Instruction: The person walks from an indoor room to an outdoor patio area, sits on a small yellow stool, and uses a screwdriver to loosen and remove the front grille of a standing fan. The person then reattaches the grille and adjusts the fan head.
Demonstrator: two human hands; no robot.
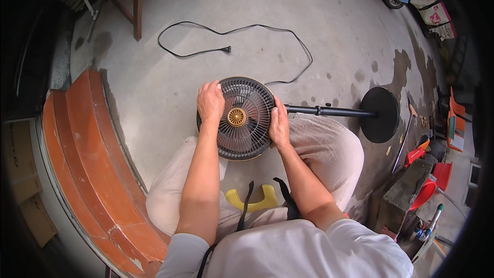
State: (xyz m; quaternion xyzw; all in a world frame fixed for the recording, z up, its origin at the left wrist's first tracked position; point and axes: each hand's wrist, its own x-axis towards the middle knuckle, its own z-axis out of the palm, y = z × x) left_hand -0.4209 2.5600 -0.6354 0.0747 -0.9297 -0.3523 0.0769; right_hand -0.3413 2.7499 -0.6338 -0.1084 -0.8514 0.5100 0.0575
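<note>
A pedestal fan (244, 141) lies on its side across my lap, its round wire guard facing up and a gold cap (236, 117) at its centre. My left hand (210, 104) grips the guard's left rim, fingers pointing away from me. On the opposite rim, near the pole, my right hand (279, 124) is closed around the edge, thumb toward the front. The black pole (334, 111) runs right to a round black base (381, 115) standing on edge. From behind the guard a black power cord (256, 25) loops over the floor to its plug (227, 49).
Orange tiled steps (92, 139) curve along the left. A wooden chair leg (138, 10) stands at the far left. Red dustpans (423, 194), a concrete block (404, 188) and tools crowd the right. A yellow U-shaped piece (251, 203) lies between my legs.
</note>
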